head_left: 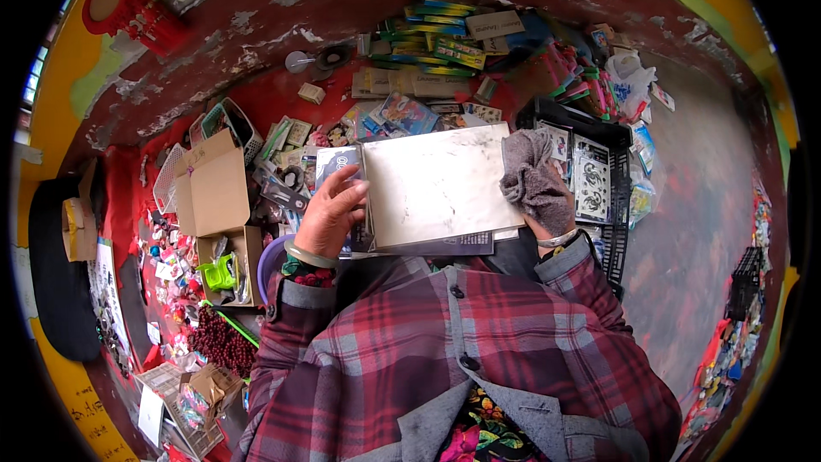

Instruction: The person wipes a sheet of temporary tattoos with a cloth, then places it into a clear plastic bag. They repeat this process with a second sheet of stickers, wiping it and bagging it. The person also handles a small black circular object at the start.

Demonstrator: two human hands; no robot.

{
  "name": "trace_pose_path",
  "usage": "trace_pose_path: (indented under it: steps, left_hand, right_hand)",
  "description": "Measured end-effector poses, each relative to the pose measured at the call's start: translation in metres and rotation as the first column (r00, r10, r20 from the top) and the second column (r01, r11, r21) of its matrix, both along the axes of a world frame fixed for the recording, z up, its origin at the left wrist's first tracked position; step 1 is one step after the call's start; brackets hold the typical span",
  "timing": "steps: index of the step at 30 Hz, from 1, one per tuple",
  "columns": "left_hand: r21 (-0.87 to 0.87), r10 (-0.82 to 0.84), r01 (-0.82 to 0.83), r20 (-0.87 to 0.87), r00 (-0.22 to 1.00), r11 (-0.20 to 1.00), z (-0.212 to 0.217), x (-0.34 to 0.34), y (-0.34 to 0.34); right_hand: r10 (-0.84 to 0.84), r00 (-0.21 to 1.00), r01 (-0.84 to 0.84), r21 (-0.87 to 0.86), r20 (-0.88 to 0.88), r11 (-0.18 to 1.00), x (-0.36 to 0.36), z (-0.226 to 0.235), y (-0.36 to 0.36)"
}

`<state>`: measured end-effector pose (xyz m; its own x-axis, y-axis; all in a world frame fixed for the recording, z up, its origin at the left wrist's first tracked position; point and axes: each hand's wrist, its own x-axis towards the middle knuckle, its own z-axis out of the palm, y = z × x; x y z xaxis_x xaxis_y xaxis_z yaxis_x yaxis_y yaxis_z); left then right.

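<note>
At the far left, against the yellow wall, a black hat [60,282] lies flat, with a roll of tape [75,227] resting at its upper edge. Next along, an open cardboard box [214,188] stands with its flap raised; a smaller open carton below it holds a bright green plastic item [221,274]. A string of dark red beads [224,344] lies lower down, near the person's left elbow.

The left hand [329,214] grips the left edge of a flat white board [436,184]: the fingers are curled over that edge, close together, with the palm against a stack of dark packets beneath. A pale bangle [310,255] sits on that wrist. The board lies directly ahead of the person's chest, between the two hands, roughly level, its surface smudged grey.

The right hand [547,210] is mostly covered by a grey cloth [532,178], which it presses against the right edge of the board; how the fingers are set beneath the cloth cannot be told. A bracelet shows at that wrist.

Just right of the cloth, a black plastic crate [611,205] holds flat printed packets. Behind the board, green and yellow boxes [436,38] are stacked against the red wall. A white plastic bag [631,81] lies at the far right of the goods.
</note>
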<state>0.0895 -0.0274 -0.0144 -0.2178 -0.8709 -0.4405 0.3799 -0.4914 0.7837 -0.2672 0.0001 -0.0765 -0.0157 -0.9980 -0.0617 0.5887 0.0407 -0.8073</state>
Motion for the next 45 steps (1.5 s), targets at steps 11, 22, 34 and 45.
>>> trace_pose_path:
  steps: [11,22,34,45]
  left_hand:
    - [-0.105,0.044,-0.025,0.176,0.983,0.994,-0.017,-0.007,0.001]
    - [0.058,0.021,-0.004,-0.302,0.953,0.998,-0.022,-0.054,0.011]
    - [0.093,-0.001,0.017,-0.171,0.985,0.996,-0.031,-0.048,0.016]
    - [0.113,0.089,-0.075,-0.123,0.988,0.991,-0.035,-0.037,0.014]
  right_hand:
    - [0.037,0.97,-0.016,-0.092,0.241,0.996,0.019,0.103,-0.026]
    - [-0.393,0.056,-0.539,-0.359,-0.918,0.762,0.151,0.036,-0.02]
    - [-0.47,-0.308,-0.272,-0.397,-0.827,0.876,0.07,0.033,-0.044]
    - [-0.467,-0.427,0.055,-0.538,-0.774,0.841,-0.072,0.016,-0.044]
